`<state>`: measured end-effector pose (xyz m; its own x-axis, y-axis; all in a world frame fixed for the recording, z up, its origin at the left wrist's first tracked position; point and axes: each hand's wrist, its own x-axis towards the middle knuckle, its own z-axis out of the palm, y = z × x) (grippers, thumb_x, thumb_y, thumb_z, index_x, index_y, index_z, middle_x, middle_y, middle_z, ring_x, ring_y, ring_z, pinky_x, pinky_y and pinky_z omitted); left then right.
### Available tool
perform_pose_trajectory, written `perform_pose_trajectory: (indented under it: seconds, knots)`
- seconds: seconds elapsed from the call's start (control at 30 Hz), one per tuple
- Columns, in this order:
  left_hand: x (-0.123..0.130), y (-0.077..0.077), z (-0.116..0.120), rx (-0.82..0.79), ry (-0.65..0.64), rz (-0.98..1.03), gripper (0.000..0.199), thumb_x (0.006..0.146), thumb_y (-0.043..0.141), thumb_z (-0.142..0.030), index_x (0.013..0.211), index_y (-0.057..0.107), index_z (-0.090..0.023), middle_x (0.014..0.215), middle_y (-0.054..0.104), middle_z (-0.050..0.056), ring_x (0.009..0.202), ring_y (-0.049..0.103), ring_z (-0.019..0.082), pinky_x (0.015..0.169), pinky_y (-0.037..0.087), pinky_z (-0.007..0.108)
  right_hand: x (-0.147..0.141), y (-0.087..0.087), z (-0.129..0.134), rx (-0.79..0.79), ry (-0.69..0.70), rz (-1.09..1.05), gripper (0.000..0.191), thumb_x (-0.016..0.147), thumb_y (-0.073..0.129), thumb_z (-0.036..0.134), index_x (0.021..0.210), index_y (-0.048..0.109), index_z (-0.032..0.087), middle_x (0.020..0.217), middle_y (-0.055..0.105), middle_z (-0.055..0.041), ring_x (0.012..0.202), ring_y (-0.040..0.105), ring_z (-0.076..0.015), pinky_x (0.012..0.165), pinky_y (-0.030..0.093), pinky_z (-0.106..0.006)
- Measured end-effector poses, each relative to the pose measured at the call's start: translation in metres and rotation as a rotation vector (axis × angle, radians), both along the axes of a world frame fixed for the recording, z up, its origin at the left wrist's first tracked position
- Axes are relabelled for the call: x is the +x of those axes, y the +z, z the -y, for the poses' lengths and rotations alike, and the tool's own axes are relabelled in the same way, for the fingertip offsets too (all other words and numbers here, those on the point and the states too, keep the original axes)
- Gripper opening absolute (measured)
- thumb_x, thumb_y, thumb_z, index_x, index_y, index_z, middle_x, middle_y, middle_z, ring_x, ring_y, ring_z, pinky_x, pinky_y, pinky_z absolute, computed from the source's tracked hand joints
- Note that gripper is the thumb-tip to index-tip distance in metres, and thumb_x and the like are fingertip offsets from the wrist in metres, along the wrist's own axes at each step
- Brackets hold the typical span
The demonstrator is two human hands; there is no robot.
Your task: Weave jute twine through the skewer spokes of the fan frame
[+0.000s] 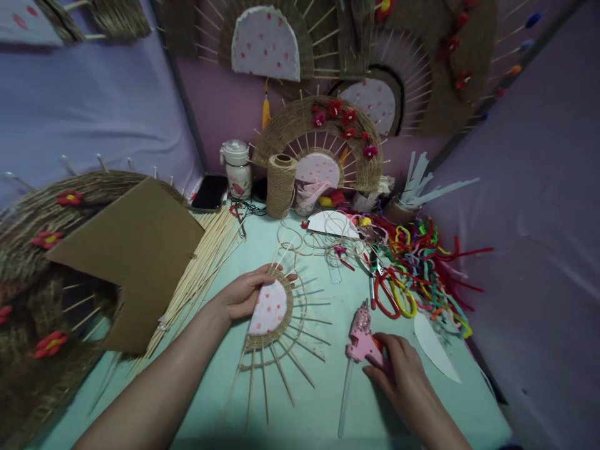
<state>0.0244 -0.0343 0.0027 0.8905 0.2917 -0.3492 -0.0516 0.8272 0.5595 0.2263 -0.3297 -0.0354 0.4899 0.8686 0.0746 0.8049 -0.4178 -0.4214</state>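
My left hand (250, 292) holds a half-round fan frame (269, 309) by its upper edge, thumb in front and fingers behind. The fan has a white centre with pink dots, a band of woven twine around it, and thin sticks spreading outward, with one outer strand of twine crossing them. At the right, my right hand (396, 372) is closed round the handle of a pink glue gun (363, 337). A clear glue stick (345, 397) pokes out of the gun's back end. The gun's nozzle points away from me.
A twine spool (281, 187), a lidded jar (237, 170) and a phone (210, 192) stand or lie at the back. Red-handled scissors (387, 294) lie by tangled pipe cleaners (426, 262) on the right. Brown cardboard (135, 262) and thin sticks (206, 250) lie left; finished fans (281, 125) lean behind.
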Motion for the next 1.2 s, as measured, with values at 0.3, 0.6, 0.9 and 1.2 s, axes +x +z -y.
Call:
perform_pose_trajectory:
  seconds: [0.3,0.6,0.9,1.2]
  knots:
    - [0.007,-0.003,0.008,0.190,0.215,-0.048,0.008,0.080,0.058,-0.019,0.086,0.060,-0.014,0.098,0.068,0.009,0.082,0.065,0.017,0.072,0.050,0.027,-0.033,0.070,-0.058,0.180,0.078,-0.128,0.026,0.086,0.052,0.034,0.109,0.053,0.023,0.111,0.057,-0.0099,0.104,0.055,-0.0237,0.086,0.047,-0.037]
    - [0.013,0.003,0.020,0.232,0.304,-0.025,0.010,0.076,0.063,-0.022,0.073,0.054,-0.016,0.104,0.068,0.007,0.103,0.060,0.019,0.082,0.046,0.026,-0.076,0.050,-0.125,0.333,0.018,-0.162,0.018,0.086,0.050,0.027,0.103,0.053,0.022,0.105,0.054,-0.0095,0.103,0.048,-0.0255,0.087,0.041,-0.043]
    - [0.014,0.006,0.026,0.192,0.266,-0.007,0.010,0.078,0.060,-0.022,0.076,0.051,-0.017,0.099,0.069,0.006,0.096,0.062,0.017,0.080,0.046,0.027,-0.078,0.054,-0.148,0.288,0.052,-0.049,0.024,0.088,0.049,0.027,0.108,0.060,0.020,0.098,0.050,-0.0088,0.093,0.043,-0.0240,0.083,0.038,-0.041]
    - [0.014,0.003,0.027,0.224,0.256,-0.027,0.012,0.076,0.063,-0.023,0.077,0.053,-0.016,0.102,0.068,0.006,0.082,0.064,0.015,0.076,0.046,0.027,-0.078,0.057,-0.159,0.232,-0.012,0.004,0.021,0.089,0.047,0.027,0.096,0.067,0.023,0.090,0.054,-0.0070,0.089,0.043,-0.0238,0.071,0.032,-0.035]
